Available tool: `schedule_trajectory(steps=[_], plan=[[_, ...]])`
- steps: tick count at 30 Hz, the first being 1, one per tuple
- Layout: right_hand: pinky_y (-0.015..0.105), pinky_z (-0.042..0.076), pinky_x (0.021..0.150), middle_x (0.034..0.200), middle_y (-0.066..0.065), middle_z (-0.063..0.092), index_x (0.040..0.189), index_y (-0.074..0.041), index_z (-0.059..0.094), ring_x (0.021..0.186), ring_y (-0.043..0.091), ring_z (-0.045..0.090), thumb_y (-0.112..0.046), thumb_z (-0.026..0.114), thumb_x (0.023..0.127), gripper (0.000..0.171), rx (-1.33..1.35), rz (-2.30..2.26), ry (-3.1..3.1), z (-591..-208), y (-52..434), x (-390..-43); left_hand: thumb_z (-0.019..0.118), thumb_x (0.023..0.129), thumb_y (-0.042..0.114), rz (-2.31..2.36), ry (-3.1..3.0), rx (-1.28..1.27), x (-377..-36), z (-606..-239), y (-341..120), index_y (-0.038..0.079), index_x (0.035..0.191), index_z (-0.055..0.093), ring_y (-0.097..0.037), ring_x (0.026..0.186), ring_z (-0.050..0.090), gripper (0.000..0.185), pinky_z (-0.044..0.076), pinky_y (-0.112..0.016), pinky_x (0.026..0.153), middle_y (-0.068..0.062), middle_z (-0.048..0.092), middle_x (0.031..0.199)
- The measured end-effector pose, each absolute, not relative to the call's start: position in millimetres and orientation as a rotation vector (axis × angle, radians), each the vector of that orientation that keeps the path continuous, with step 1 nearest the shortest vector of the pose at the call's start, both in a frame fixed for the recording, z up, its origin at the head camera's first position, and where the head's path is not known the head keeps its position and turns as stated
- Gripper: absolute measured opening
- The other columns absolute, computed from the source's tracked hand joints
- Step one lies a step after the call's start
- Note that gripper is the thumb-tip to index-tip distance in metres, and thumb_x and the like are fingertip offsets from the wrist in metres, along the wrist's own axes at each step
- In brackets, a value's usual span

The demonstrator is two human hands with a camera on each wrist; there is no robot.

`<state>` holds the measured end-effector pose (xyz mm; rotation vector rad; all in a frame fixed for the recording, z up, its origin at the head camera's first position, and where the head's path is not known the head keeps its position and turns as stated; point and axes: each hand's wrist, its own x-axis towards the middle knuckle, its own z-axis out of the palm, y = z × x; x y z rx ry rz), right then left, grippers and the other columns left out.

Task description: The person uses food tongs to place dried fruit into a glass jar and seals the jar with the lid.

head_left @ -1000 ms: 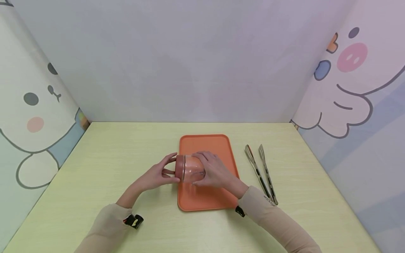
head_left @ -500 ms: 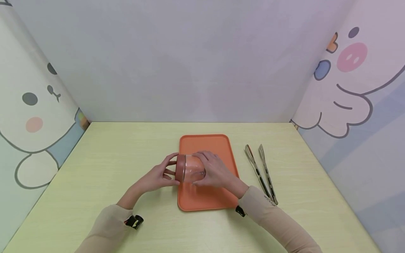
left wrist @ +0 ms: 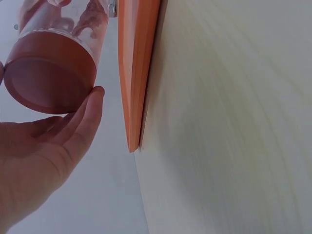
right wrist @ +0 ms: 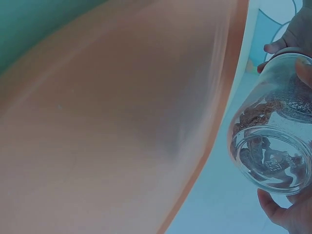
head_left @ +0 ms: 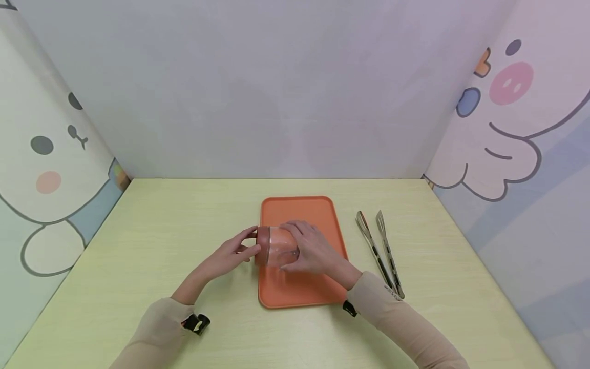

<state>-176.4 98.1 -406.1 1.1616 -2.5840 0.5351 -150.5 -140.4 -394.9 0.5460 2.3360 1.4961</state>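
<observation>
A clear jar (head_left: 282, 247) with a reddish-brown lid (head_left: 262, 246) lies sideways in the air above an orange tray (head_left: 301, 292); its lid points left. My right hand (head_left: 310, 250) grips the jar body near its base, thumb and fingers on opposite sides. At the other end, my left hand (head_left: 232, 255) holds the lid at its edge between thumb and fingers. The left wrist view shows the lid (left wrist: 51, 73) seated on the jar, with fingertips against its rim. Through the glass in the right wrist view, dark shapes appear in the jar (right wrist: 273, 141); what they are I cannot tell.
Metal tongs (head_left: 381, 251) with dark grip parts lie to the right of the tray. Beneath everything is a pale yellow-green table (head_left: 193, 205). A grey-white wall (head_left: 276, 102) stands behind, with cartoon-printed panels at both sides.
My left thumb has moved up along the lid, and the left fingers have shifted around it. The jar and my right hand have hardly moved.
</observation>
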Motion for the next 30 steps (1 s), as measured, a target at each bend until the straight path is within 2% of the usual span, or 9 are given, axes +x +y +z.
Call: schedule_trajectory(steps=[2, 6, 10, 17, 25, 28, 30], plan=[[0.035, 0.037, 0.076, 0.118, -0.002, 0.044, 0.122, -0.010, 0.047, 0.105, 0.013, 0.041, -0.057, 0.067, 0.061, 0.079, 1.162, 0.537, -2.571, -407, 98, -177, 0.051, 0.091, 0.023, 1.493, 2.337, 0.543, -146, -387, -139, -0.001, 0.136, 0.024, -0.027, 0.097, 0.054, 0.058, 0.044, -0.045, 0.076, -0.020, 0.033, 0.133], [0.034, 0.037, 0.076, 0.117, -0.002, 0.044, 0.121, -0.010, 0.047, 0.104, 0.013, 0.041, -0.057, 0.067, 0.061, 0.079, 1.165, 0.539, -2.552, -408, 98, -177, 0.055, 0.088, 0.028, 1.499, 2.341, 0.578, -150, -396, -142, 0.006, 0.137, 0.026, -0.026, 0.102, 0.052, 0.061, 0.044, -0.039, 0.079, -0.016, 0.033, 0.134], [0.035, 0.037, 0.076, 0.118, -0.001, 0.044, 0.122, -0.011, 0.046, 0.104, 0.014, 0.042, -0.057, 0.068, 0.061, 0.079, 1.171, 0.533, -2.556, -407, 99, -177, 0.058, 0.085, 0.032, 1.479, 2.354, 0.629, -156, -410, -147, 0.012, 0.139, 0.022, -0.023, 0.097, 0.056, 0.068, 0.045, -0.037, 0.077, -0.017, 0.037, 0.131], [0.037, 0.036, 0.080, 0.119, 0.000, 0.044, 0.123, -0.012, 0.044, 0.107, 0.014, 0.040, -0.056, 0.070, 0.060, 0.082, 1.164, 0.516, -2.584, -407, 99, -176, 0.064, 0.082, 0.025, 1.514, 2.276, 0.694, -156, -410, -148, 0.021, 0.139, 0.020, -0.026, 0.101, 0.054, 0.072, 0.046, -0.033, 0.077, -0.018, 0.037, 0.131], [0.037, 0.036, 0.079, 0.120, 0.000, 0.043, 0.124, -0.012, 0.043, 0.107, 0.015, 0.040, -0.057, 0.070, 0.059, 0.083, 1.161, 0.525, -2.580, -408, 99, -176, 0.069, 0.078, 0.021, 1.539, 2.266, 0.744, -157, -412, -148, 0.028, 0.136, 0.021, -0.027, 0.107, 0.050, 0.076, 0.046, -0.031, 0.076, -0.011, 0.031, 0.135], [0.037, 0.036, 0.080, 0.120, 0.000, 0.043, 0.124, -0.012, 0.043, 0.108, 0.014, 0.040, -0.057, 0.070, 0.059, 0.083, 1.160, 0.532, -2.584, -408, 99, -176, 0.070, 0.077, 0.022, 1.532, 2.283, 0.734, -157, -413, -148, 0.025, 0.138, 0.019, -0.027, 0.108, 0.049, 0.079, 0.046, -0.031, 0.076, -0.010, 0.030, 0.136], [0.037, 0.036, 0.080, 0.120, 0.000, 0.043, 0.124, -0.012, 0.043, 0.108, 0.014, 0.040, -0.057, 0.070, 0.059, 0.083, 1.158, 0.524, -2.584, -408, 99, -176, 0.068, 0.078, 0.024, 1.530, 2.290, 0.705, -157, -413, -147, 0.019, 0.140, 0.018, -0.028, 0.108, 0.048, 0.080, 0.046, -0.031, 0.077, -0.011, 0.029, 0.137]])
